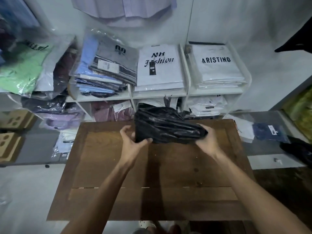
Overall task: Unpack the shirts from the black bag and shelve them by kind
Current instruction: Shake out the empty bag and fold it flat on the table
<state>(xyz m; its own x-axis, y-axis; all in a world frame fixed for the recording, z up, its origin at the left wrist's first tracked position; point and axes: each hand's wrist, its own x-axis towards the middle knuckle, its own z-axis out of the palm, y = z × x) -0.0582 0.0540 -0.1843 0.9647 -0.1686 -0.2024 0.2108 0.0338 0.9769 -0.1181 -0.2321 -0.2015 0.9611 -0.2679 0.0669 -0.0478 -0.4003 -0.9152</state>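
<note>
Head view, single entry. Item: one crumpled black plastic bag (166, 124), glossy, bulging, its torn mouth turned toward the shelves; it is held at the far edge of a brown wooden tabletop (152, 174), whether resting on the wood or just above it cannot be told. Contents are not seen.

Hands: the left hand (130, 138) is curled round the bag's left near corner, thumb under the lower edge. The right hand (205, 135) grips the bag's right end, fingers wrapped over the bunched plastic.

Shelving, beyond the table: a white open-fronted shelf unit (160, 95) divided into compartments. Upper row holds a slumped stack of blue and grey shirts in clear wrappers (104, 73), a stack of white folded shirts printed "NH Fashion" (159, 68), and a stack of white folded shirts printed "ARISTINO" (217, 65). Lower row holds maroon wrapped shirts (108, 109) and further white folded shirts (205, 106). A green wrapped garment (22, 68) lies to the left, outside the unit.

Progress, judged: an early stage. Nothing taken from the bag is seen on the table. Opening, removal of the shirts and sorting by kind into the matching compartments all appear to remain.
</note>
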